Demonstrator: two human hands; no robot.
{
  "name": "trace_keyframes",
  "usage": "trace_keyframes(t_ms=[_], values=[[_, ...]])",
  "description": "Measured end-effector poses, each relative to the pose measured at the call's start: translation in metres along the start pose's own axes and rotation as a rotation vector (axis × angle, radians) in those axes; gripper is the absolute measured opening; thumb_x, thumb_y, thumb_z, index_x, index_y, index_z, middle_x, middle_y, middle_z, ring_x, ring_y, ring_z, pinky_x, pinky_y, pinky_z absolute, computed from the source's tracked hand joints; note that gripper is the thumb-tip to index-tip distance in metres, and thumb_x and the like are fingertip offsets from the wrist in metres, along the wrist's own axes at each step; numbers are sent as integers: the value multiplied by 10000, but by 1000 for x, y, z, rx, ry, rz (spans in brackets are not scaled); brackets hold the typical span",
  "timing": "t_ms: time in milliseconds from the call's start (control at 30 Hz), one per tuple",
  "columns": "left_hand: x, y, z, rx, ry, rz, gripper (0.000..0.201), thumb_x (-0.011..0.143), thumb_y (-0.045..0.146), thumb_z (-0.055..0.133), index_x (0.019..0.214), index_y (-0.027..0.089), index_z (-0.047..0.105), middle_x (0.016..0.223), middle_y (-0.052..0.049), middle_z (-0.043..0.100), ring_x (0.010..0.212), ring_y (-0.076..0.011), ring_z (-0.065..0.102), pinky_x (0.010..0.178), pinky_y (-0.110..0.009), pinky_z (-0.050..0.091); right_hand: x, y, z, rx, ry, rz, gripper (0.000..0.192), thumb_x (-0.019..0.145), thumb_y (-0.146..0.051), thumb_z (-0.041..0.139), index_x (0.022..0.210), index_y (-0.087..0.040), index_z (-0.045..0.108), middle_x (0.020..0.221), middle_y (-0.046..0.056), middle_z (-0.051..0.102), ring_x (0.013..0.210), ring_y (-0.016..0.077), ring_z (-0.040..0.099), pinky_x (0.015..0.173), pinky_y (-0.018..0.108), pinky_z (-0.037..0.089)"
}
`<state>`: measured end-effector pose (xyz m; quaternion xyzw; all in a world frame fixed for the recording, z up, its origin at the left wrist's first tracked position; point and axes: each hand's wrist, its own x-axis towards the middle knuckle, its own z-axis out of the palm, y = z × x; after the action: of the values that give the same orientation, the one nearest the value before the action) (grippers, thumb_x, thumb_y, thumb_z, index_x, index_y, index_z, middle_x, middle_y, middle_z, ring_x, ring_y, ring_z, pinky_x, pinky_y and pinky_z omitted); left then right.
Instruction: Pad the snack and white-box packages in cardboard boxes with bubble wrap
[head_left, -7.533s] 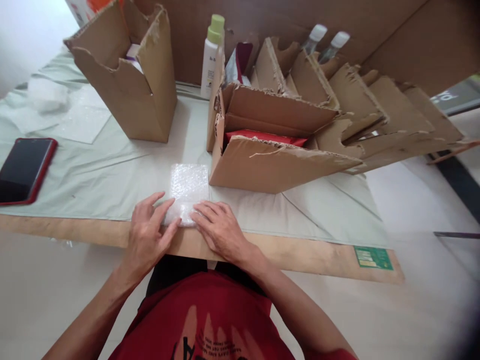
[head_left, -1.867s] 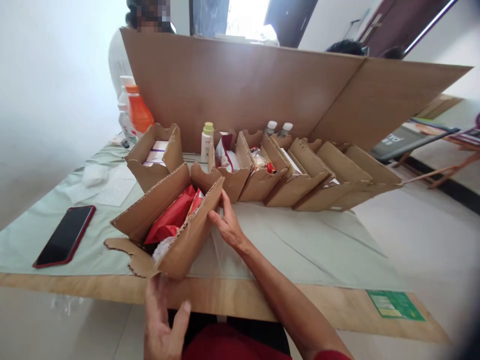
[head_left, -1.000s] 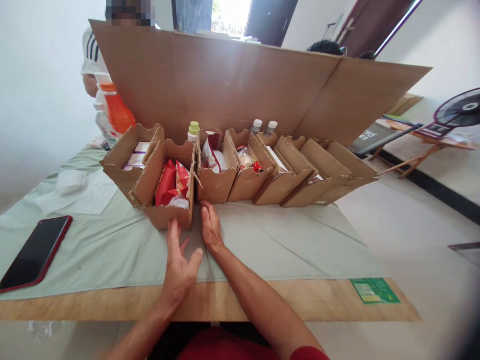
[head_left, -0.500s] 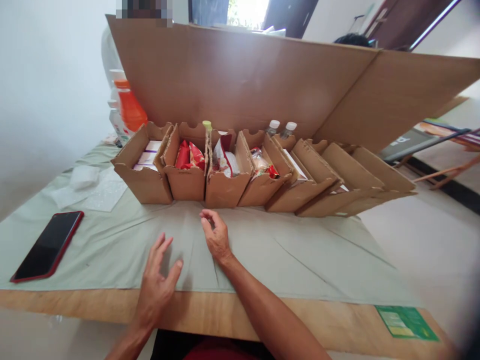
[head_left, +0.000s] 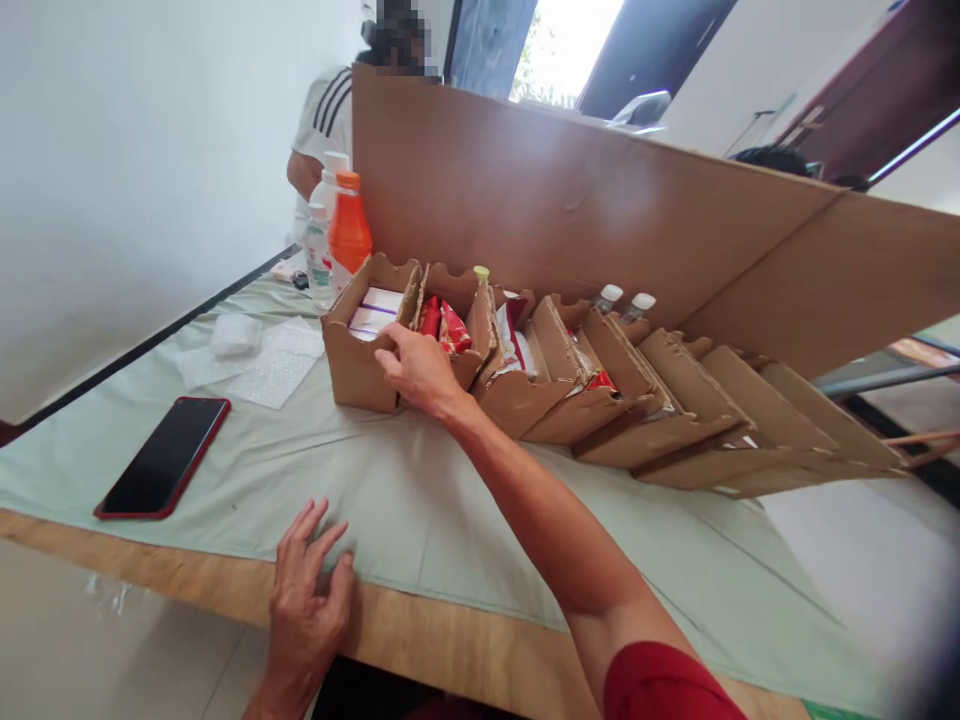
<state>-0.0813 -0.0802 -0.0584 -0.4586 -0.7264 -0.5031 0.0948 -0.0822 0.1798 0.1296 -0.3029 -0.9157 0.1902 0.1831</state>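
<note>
A row of brown cardboard bins (head_left: pixel 363 375) stands on the cloth-covered table. My right hand (head_left: pixel 421 368) reaches to the front of the leftmost one. Its thumb and index finger are apart and curved at the bin's front edge, close to the white boxes with purple stripes (head_left: pixel 373 318) inside; no object shows in it, and the other fingers are partly hidden. Red packets (head_left: pixel 452 328) lie in the second bin, beside that hand. My left hand (head_left: pixel 311 580) rests at the table's front edge, fingers spread, holding nothing.
A phone in a red case (head_left: pixel 163 458) and bubble wrap (head_left: pixel 276 365) lie at left. Behind the bins stand an orange bottle (head_left: pixel 349 225), other bottles and a tall cardboard panel (head_left: pixel 525 190). A person in a white shirt (head_left: pixel 330 110) is beyond it.
My right hand has moved forward to the leftmost bin. My left hand stays near the table edge, fingers still spread. The view has shifted, so the bins appear farther right.
</note>
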Motion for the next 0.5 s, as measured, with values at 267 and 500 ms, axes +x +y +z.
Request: trace_keyframes(t_ms=[267, 500], values=[[-3, -4, -8, -258, 114, -402, 505, 927, 398, 675, 1401, 244, 591, 1520, -142, 563, 1378, -327, 569, 1193, -544, 445, -55, -17, -2, -7, -58, -122, 135, 943, -184, 646, 900, -225, 767, 789, 11, 756, 763, 210, 684, 697, 283, 411], [9, -6, -51, -413, 176, -602, 737, 827, 488, 794, 1490, 284, 545, 1528, -127, 586, 1383, -385, 575, 1210, -657, 397, -186, 30, -59, 354, -30, -131, 178, 953, -246, 600, 871, -228, 757, 748, -8, 742, 669, 143, 682, 658, 256, 513]])
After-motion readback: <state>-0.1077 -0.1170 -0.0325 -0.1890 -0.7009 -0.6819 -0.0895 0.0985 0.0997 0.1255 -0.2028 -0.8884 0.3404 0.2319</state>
